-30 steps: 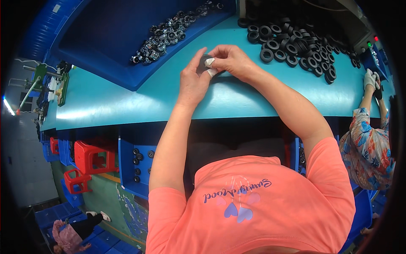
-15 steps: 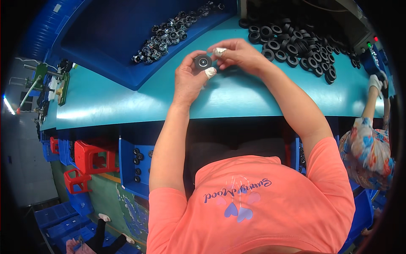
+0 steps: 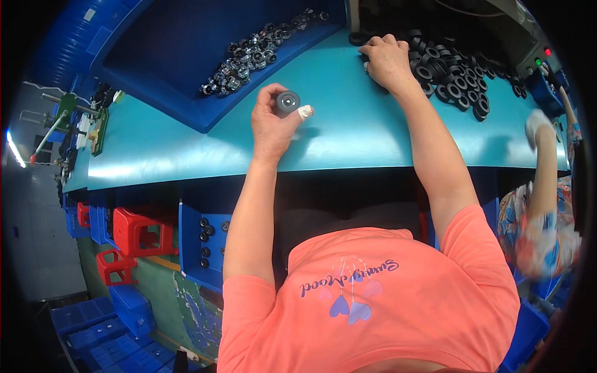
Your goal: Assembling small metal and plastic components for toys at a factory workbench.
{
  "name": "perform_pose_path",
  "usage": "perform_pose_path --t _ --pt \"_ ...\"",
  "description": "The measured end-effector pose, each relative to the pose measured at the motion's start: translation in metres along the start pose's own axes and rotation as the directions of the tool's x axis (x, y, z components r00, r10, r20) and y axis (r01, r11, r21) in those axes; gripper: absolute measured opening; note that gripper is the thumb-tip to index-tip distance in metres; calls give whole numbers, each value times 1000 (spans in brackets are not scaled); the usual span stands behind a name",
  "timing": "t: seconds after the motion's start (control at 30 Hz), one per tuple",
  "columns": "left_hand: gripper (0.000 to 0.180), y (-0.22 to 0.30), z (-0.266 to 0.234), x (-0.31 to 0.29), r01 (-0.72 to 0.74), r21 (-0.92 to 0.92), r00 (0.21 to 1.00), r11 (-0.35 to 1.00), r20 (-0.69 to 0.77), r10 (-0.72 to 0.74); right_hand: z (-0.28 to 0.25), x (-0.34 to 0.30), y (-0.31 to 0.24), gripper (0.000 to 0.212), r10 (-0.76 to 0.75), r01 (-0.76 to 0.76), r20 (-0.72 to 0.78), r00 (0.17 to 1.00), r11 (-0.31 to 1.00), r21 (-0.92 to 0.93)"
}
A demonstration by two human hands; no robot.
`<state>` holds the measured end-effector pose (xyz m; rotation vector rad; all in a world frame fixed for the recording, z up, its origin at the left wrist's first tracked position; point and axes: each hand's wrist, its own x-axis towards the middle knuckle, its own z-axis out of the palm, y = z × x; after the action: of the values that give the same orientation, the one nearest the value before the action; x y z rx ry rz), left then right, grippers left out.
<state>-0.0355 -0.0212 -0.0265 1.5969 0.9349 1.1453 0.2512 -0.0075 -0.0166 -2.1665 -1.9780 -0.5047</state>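
My left hand [image 3: 273, 124] is closed round a small wheel [image 3: 288, 101] with a black tyre and a round hub, held above the turquoise tabletop. White tape covers the thumb tip. Farther away and to the right, my right hand [image 3: 388, 62] reaches to the left edge of a heap of black rubber tyres [image 3: 457, 81]. Its fingers are bent down, and what their tips hold, if anything, is hidden.
A large blue bin [image 3: 186, 109] stands at the back left, with a pile of clear and dark wheel hubs [image 3: 249, 59]. Below the table's front edge, a blue tray [image 3: 193, 248] holds several wheels. Red stools [image 3: 140, 233] stand at left. A co-worker's gloved hand [image 3: 538, 124] is at right.
My right hand has left the wheel and moved right to the tyre heap. My left hand keeps the wheel, slightly lower and tilted. The co-worker's arm has shifted.
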Motion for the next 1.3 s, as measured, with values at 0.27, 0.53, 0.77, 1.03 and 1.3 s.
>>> perform_pose_path --t 0.27,0.53,0.77,1.03,1.3 --pt "45 29 -87 -93 -88 402 977 912 -146 159 -11 -3 1 51 63 -50 -97 993 989 136" --pt "43 3 -206 -183 342 875 904 344 -405 133 -30 -5 -41 68 -33 182 -182 983 353 918" --pt "34 35 -63 -56 51 204 996 978 -89 -33 -34 -16 -70 80 -88 214 -204 975 140 967" --pt "40 9 22 45 178 -382 980 907 152 -129 -8 -11 -78 84 -52 171 -174 983 -58 984" --pt "52 -11 23 52 110 -261 991 959 103 -85 3 -1 -76 81 -158 -155 132 978 -141 978"
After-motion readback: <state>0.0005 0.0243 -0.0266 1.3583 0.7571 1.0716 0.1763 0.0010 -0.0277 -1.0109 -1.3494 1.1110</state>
